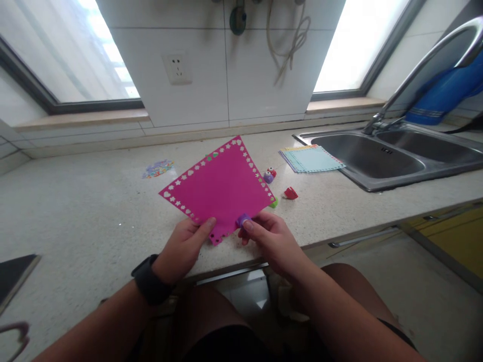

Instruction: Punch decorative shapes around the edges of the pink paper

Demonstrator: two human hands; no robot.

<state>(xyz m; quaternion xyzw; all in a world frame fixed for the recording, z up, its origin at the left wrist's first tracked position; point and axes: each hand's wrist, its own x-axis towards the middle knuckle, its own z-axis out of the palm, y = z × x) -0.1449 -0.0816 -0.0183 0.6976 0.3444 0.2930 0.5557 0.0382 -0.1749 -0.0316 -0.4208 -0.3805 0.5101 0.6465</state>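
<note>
- Head view: the person's left hand (187, 242) pinches a magenta sheet (226, 183) near its lower corner, thumb on top, seemingly to steady it while the rest tilts up over the counter (83, 201).
- The right hand (274, 240) grasps a small purple punch (243, 221) at the sheet's lower right edge, thumb pressed on it, probably so that the edge sits in its slot (the slot itself is hidden, so this cannot be confirmed).
- Cut-outs of hearts, stars and flowers line the other edges, which may be why the sheet is turned with this side towards the right hand.
- A red punch (290, 193) and a green punch (274, 202) lie just beyond the right hand, presumably for easy reach.
- A stack of bordered sheets (317, 160) overlaps the sink rim (349, 180), and a heap of coloured paper bits (158, 169) lies to the left, both apart from the working space.
</note>
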